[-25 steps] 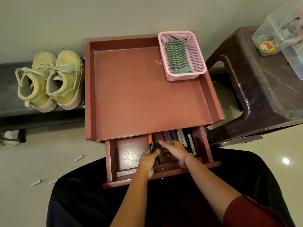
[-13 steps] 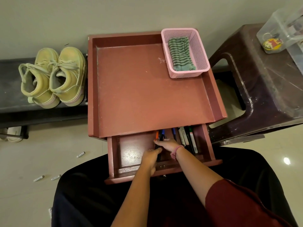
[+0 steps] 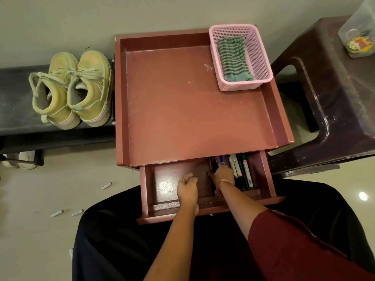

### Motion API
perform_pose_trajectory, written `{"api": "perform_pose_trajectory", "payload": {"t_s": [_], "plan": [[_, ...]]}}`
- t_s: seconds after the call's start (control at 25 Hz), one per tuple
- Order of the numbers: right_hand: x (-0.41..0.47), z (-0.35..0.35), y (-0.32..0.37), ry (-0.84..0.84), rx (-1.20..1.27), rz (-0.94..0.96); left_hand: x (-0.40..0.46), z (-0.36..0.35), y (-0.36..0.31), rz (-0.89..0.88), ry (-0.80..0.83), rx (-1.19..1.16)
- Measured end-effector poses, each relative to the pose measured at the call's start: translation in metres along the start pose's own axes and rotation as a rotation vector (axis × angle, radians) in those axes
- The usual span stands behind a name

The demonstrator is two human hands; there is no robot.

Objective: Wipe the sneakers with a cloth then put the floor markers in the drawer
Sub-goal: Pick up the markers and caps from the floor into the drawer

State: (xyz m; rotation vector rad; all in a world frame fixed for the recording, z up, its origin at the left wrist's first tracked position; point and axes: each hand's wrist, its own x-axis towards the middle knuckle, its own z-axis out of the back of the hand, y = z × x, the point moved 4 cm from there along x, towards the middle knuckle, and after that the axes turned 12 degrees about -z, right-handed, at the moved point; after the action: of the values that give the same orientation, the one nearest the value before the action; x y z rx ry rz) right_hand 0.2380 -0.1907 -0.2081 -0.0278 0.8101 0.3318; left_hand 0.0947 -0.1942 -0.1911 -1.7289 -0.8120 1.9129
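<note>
In the open drawer point(image 3: 203, 203) of a red-brown desk point(image 3: 192, 110), a person's right hand point(image 3: 224, 176) curls over a cluster of markers point(image 3: 239, 171) lying along the drawer's right side, though the view is too tight to say for certain whether its grip pinches one or merely rests on them. The left hand point(image 3: 187, 188) hangs just beside it over the bare drawer floor, fingers loosely bent and holding nothing. The sneakers point(image 3: 73, 90) stand together on a dark bench point(image 3: 16, 118) to the left; the striped cloth point(image 3: 235, 57) lies in a pink basket point(image 3: 261, 57) on the desk's far right corner. Three small markers point(image 3: 106, 185) lie scattered on the floor point(image 3: 50, 189), well apart from the drawer. The risk, judging from this: closing the drawer with those strays uncollected would leave the job incomplete, and a shove could jam upright pens against the desk's edge.
</note>
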Motion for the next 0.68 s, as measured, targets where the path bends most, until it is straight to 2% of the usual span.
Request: {"api": "perform_pose_trajectory", "payload": {"t_s": [0.12, 0.48, 0.68], "plan": [[0.004, 0.005, -0.008, -0.052, -0.008, 0.025, 0.002, -0.001, 0.000, -0.012, 0.002, -0.013], [0.010, 0.009, -0.021, -0.101, 0.050, -0.093, -0.004, -0.001, -0.004, -0.019, 0.002, -0.032], [0.014, 0.012, -0.021, -0.069, 0.037, -0.031, -0.005, 0.000, -0.005, -0.020, 0.004, -0.056]]}}
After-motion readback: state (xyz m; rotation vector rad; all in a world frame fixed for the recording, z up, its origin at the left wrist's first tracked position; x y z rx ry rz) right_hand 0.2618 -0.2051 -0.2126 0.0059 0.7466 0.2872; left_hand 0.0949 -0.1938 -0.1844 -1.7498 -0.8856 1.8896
